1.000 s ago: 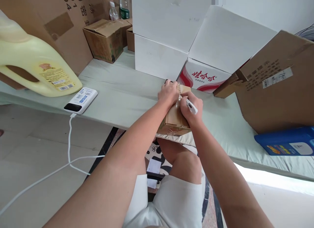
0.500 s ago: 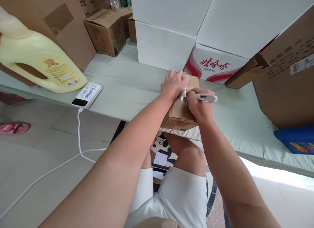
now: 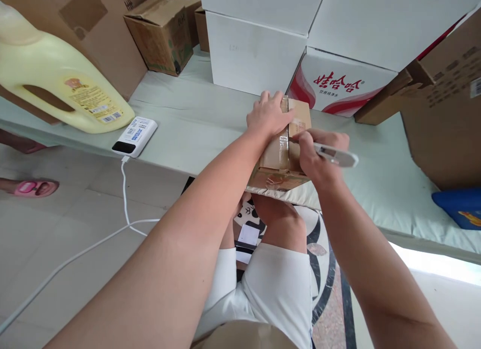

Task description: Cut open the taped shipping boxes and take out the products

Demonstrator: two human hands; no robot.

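Observation:
A small cardboard box (image 3: 276,156) with clear tape along its top sits at the front edge of the cloth-covered table. My left hand (image 3: 268,116) lies over its far left part, fingers spread across the top and the thumb near the tape. My right hand (image 3: 323,153) is closed around a utility knife (image 3: 340,156) with a white, translucent handle, which sticks out to the right. The right fingertips are at the box's top, just right of the middle seam. The blade is hidden.
White cartons (image 3: 255,53) are stacked behind the box. To the left are a yellow jug (image 3: 67,83) and a power bank (image 3: 135,137) with a white cable (image 3: 125,193). At the right stand a large carton (image 3: 447,133) and a blue container (image 3: 460,208). A person's pink-slippered foot (image 3: 39,188) shows at left.
My right hand and the knife have moved right and the knife handle has tilted. The left thumb now stretches further over the box top. The view has shifted slightly.

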